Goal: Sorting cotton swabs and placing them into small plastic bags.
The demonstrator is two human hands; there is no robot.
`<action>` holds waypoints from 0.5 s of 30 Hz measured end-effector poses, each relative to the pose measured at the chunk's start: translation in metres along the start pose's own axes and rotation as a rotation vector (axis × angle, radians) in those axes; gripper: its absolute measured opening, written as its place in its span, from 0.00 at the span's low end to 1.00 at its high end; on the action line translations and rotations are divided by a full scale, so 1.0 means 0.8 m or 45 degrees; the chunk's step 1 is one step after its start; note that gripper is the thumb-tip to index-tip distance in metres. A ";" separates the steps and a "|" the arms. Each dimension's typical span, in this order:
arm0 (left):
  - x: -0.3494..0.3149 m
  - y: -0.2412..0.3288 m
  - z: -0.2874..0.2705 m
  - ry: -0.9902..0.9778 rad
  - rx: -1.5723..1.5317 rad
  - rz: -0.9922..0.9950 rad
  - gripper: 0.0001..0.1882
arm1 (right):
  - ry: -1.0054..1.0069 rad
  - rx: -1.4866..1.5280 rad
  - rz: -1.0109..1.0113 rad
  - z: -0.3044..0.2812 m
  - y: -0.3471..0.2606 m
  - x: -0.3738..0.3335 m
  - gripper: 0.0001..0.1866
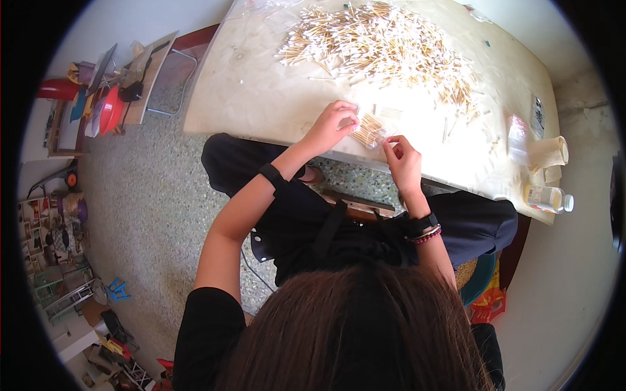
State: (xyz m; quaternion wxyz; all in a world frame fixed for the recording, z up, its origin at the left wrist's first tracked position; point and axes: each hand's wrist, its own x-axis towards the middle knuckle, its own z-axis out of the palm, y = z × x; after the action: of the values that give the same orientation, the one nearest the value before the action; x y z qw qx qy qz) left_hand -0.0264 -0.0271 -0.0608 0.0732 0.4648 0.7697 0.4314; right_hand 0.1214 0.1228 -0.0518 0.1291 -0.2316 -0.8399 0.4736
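Observation:
A small clear plastic bag (pixel 373 132) filled with wooden-stemmed cotton swabs lies at the table's near edge. My left hand (pixel 336 122) pinches its left end, fingers closed around it. My right hand (pixel 401 156) grips the bag's right corner with thumb and forefinger. A large loose heap of cotton swabs (pixel 378 45) spreads across the far half of the pale table (pixel 248 91). A few stray swabs (pixel 390 113) lie just beyond the bag.
Folded clear bags (pixel 518 133), a rolled paper cup (pixel 551 153) and a plastic bottle (pixel 548 197) lie at the table's right end. A side table with red bowls (pixel 111 107) stands at the left. Shelves and clutter (pixel 62 260) line the lower left over speckled floor.

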 end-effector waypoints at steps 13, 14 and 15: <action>-0.006 0.021 0.020 -0.157 0.012 0.011 0.19 | 0.009 0.050 0.015 -0.001 0.001 0.009 0.06; -0.008 0.022 0.022 -0.157 0.011 0.010 0.19 | 0.024 0.037 0.008 -0.001 -0.003 0.009 0.07; -0.009 0.023 0.024 -0.166 0.030 0.001 0.19 | 0.041 0.026 0.000 -0.002 -0.006 0.010 0.07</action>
State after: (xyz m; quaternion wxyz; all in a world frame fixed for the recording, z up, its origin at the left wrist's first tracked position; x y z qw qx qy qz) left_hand -0.0004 -0.0177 -0.0609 0.1175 0.4930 0.7682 0.3912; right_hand 0.1140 0.1255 -0.0471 0.1451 -0.2379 -0.8329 0.4781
